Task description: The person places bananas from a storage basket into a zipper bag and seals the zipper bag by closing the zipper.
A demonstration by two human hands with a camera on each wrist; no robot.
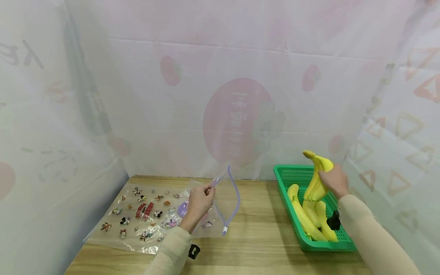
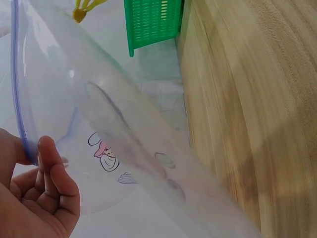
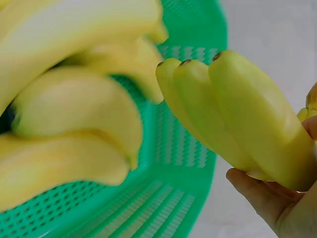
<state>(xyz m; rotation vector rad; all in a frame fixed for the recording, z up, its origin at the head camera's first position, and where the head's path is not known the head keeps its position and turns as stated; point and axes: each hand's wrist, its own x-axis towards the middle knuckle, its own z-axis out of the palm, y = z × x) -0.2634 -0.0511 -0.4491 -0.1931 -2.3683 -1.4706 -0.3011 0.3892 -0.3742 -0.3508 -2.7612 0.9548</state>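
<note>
My left hand (image 1: 200, 202) pinches the rim of a clear zip bag (image 1: 220, 214) with a purple zip edge, and the bag's mouth stands apart on its right side. In the left wrist view, thumb and finger grip the purple zip strip (image 2: 20, 114). Over at the right, my right hand (image 1: 335, 180) grips a bunch of bananas (image 1: 317, 177) by its side, stem end up, above a green basket (image 1: 288, 206). The right wrist view shows the bunch's lower tips (image 3: 218, 109) pointing toward the basket. More bananas (image 1: 306, 219) lie in the basket.
Another clear printed bag (image 1: 134, 217) with cartoon figures lies flat on the left of the wooden table (image 1: 254, 236), partly under the zip bag. White printed sheets (image 1: 165, 110) enclose the table at the back and both sides.
</note>
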